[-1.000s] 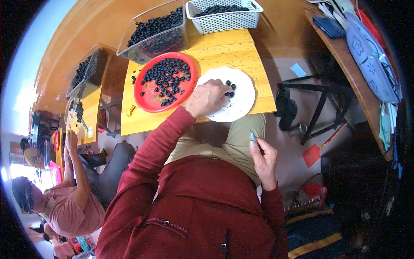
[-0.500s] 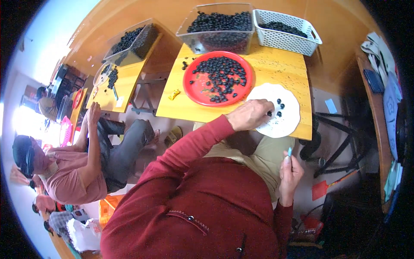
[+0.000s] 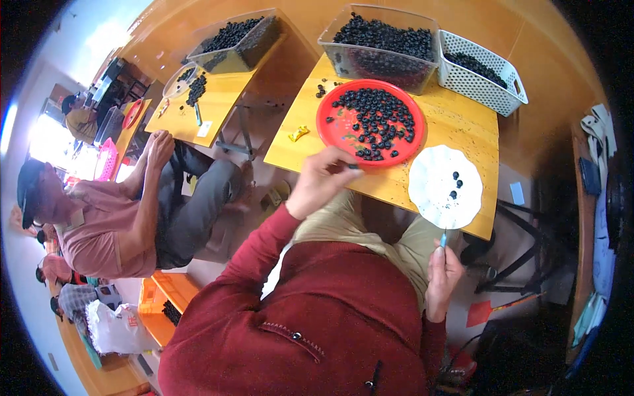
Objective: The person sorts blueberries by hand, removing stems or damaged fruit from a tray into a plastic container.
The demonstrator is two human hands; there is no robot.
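My left hand (image 3: 323,179) is raised by the near rim of a round red tray (image 3: 323,135), its thumb and fingertips pinched on a small black ball (image 3: 353,166). Many similar black balls (image 3: 383,115) lie in the tray. On its right is a scalloped white plate (image 3: 429,175) with a few black balls and dark crumbs on it. Below this plate's near edge, my right hand (image 3: 442,280) is closed around a slim light-blue-handled tool (image 3: 444,240), its thin tip pointing up. Whether the tip is a blade or a needle is too small to tell.
Behind the tray stand a clear plastic bin (image 3: 383,49) and a white perforated basket (image 3: 482,76), both holding black balls. A yellow wrapper (image 3: 298,133) lies on the wooden table (image 3: 284,150). At left another person (image 3: 112,224) sits by a second table (image 3: 224,89). An orange crate (image 3: 155,300) stands behind.
My left hand has moved left from the white plate to the red tray's near edge, carrying a black ball. Fewer balls show on the plate. The head view has shifted.
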